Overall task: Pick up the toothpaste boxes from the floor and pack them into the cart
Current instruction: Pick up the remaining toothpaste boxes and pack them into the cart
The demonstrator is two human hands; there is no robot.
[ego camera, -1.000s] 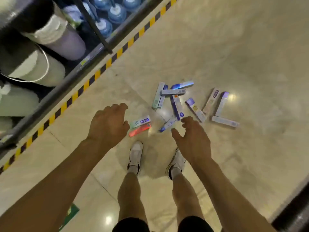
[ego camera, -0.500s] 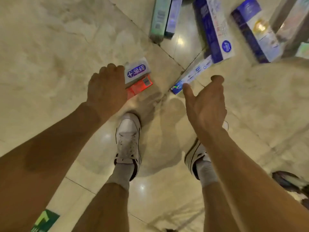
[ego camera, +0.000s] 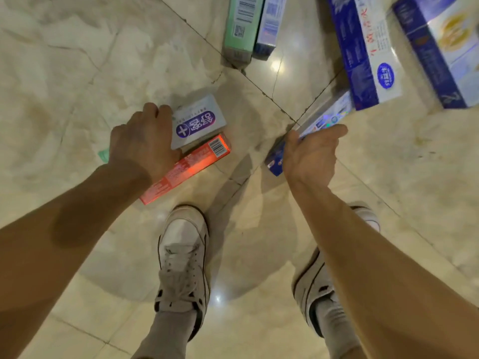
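Annotator: Hands first; left hand (ego camera: 145,141) has its fingers curled over the near end of the white box (ego camera: 199,123), knuckles up, gripping it; right hand (ego camera: 311,154) pinches the blue-silver box (ego camera: 326,115), thumb on top, fingers underneath.

Checker: Where do the boxes sit?

Annotator: All down on the floor (ego camera: 77,60); white box touches the orange box (ego camera: 186,169) along one long side; blue-silver box has its near end in the hand and its far end at the corner of the big blue box (ego camera: 368,53); green box (ego camera: 241,27) and pale blue box (ego camera: 269,24) lie side by side further out; a dark blue box (ego camera: 440,47) at the right edge; cart not in view.

Checker: Step?

Annotator: Pick-up, I judge; two boxes gripped, lift not clearly begun; nothing packed as far as this view tells.

Checker: How to do it well?

Annotator: Raise the white box straight up so it doesn't drag the orange one along; cardboard is light and crushable, so hold by the long edges, no squeezing the faces; right hand should draw its box back toward the shoes (ego camera: 184,255) first, since the far end is under or against the big blue box, can't tell which; then lift; the glossy floor lets boxes skate if merely nudged.
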